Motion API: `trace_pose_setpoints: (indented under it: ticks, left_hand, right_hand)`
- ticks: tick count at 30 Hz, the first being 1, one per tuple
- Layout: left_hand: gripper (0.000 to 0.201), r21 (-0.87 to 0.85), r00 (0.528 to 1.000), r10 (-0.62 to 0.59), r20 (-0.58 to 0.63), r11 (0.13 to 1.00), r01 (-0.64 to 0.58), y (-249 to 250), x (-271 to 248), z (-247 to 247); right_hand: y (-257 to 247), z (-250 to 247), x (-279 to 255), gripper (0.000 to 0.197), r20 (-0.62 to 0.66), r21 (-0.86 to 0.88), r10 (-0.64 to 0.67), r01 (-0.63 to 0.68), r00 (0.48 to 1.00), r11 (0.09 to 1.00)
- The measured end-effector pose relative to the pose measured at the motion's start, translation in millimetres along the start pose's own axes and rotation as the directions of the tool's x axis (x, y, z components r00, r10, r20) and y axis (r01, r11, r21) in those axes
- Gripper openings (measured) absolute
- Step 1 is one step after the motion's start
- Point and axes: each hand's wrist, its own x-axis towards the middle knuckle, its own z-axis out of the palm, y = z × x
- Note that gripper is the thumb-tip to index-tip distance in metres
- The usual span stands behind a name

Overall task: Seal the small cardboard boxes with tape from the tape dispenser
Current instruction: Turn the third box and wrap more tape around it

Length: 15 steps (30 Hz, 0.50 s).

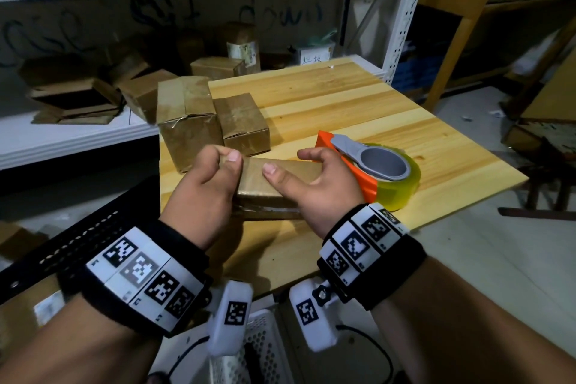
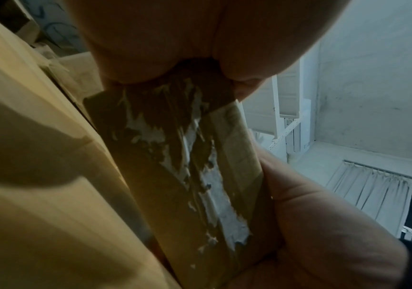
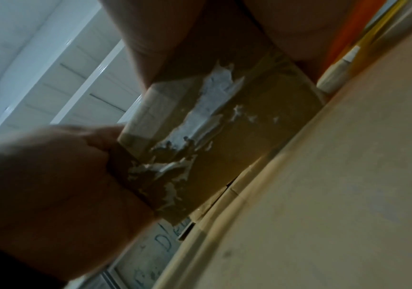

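A small flat cardboard box is held between both hands just above the wooden table. My left hand grips its left end, thumb on top. My right hand grips its right end, thumb pressed on the top face. The wrist views show the box's near face with torn white paper patches, and each shows the other hand at the far end. The orange tape dispenser with a yellowish clear roll lies on the table just right of my right hand.
Two brown boxes stand on the table behind my hands. More boxes lie on the white shelf at left. A black perforated crate sits below left. Wooden furniture stands at right.
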Motion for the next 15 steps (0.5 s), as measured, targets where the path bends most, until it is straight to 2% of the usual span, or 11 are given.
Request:
trace_pose_setpoints:
  ticks: [6, 10, 12, 15]
  left_hand:
    - [0.025, 0.006, 1.0, -0.001, -0.011, 1.0, 0.001, 0, 0, -1]
    - [0.026, -0.016, 1.0, 0.001, -0.011, 1.0, -0.001, 3, -2, -1]
    - [0.026, -0.029, 1.0, 0.001, -0.026, 1.0, -0.001, 3, -1, -1]
    - [0.023, -0.014, 0.995, 0.08, -0.06, 0.997, -0.081, -1, 1, -3]
  right_hand:
    - [2, 1, 6, 0.02, -0.027, 0.124, 0.065, -0.061, 0.997, 0.99]
    - [-4, -4, 4, 0.01, 0.003, 0.214, 0.066, -0.065, 0.998, 0.975]
    - [-9, -6, 1, 0.023, 0.049, 0.244, 0.086, -0.096, 0.995, 0.965]
    - [-15, -7, -1, 0.065, 0.038, 0.196, 0.048, -0.055, 0.998, 0.979]
